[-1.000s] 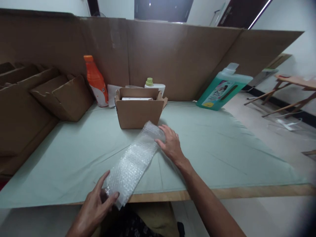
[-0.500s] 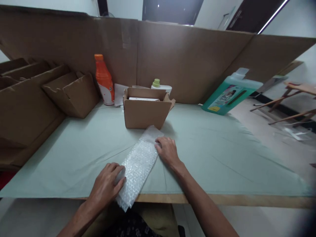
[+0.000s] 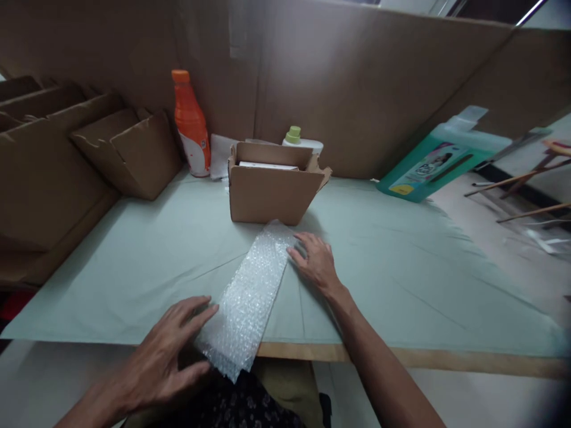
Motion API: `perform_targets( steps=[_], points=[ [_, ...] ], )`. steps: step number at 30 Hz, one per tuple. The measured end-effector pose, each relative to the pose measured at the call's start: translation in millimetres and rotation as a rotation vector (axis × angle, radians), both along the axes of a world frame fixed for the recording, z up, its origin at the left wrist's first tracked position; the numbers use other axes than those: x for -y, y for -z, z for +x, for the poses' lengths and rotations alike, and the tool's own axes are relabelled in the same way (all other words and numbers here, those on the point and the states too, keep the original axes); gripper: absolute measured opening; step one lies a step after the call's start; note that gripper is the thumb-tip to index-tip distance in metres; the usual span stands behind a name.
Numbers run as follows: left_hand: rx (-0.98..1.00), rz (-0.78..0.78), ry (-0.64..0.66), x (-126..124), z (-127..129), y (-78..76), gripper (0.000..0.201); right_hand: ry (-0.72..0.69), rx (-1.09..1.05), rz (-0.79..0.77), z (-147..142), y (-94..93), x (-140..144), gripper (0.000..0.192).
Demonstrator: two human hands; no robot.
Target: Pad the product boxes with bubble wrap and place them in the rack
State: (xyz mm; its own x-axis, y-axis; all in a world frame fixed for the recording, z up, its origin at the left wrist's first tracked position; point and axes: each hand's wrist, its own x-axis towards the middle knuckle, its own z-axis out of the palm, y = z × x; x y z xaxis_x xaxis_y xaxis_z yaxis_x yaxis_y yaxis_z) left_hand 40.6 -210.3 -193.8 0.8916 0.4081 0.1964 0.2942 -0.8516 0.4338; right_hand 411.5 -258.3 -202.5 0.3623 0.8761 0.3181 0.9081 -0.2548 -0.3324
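A person sits at a table (image 3: 392,279) spread with pale green cloth, its brown edge showing along the near side, in a room with a pale floor. Brown cardboard panels (image 3: 357,89) rise behind a small open cardboard box (image 3: 270,196), which holds a flat white item (image 3: 267,166). A strip of bubble wrap (image 3: 250,291) slants from just in front of the box toward the person, its near end jutting past the table's edge. The left hand (image 3: 172,348), nearer the person than the box, has its fingers spread and released beside the wrap. The right hand (image 3: 316,261), in front of the box and to its right, rests its fingertips at the wrap's far edge; from where I stand, I cannot tell whether they grasp it.

Left of the box are an orange bottle (image 3: 193,125), its white label bearing a small dark square, and larger cardboard boxes (image 3: 138,157). Behind the box, a lime-capped white bottle (image 3: 307,144) shows no readable print. Well to the box's right, a tilted green jug (image 3: 428,163) carries a label with a person's picture, a yellow patch and lettering too blurred to read. Beyond the jug, wooden legs (image 3: 530,175) stand on the floor.
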Motion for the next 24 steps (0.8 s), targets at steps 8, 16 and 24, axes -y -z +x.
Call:
perform_targets(
  steps=[8,16,24],
  points=[
    [0.023,0.162,0.195,-3.7,9.0,12.7,0.061,-0.328,-0.008,-0.129,-46.3,-0.3,0.9,0.035],
    [0.295,0.081,0.051,43.2,32.7,4.8,0.023,-0.471,-0.189,-0.130,-52.5,-32.7,64.5,0.032],
    [0.371,-0.236,0.027,66.3,67.8,2.2,0.013,-0.505,-0.589,-0.256,-82.7,-38.8,158.3,0.087]
  ],
)
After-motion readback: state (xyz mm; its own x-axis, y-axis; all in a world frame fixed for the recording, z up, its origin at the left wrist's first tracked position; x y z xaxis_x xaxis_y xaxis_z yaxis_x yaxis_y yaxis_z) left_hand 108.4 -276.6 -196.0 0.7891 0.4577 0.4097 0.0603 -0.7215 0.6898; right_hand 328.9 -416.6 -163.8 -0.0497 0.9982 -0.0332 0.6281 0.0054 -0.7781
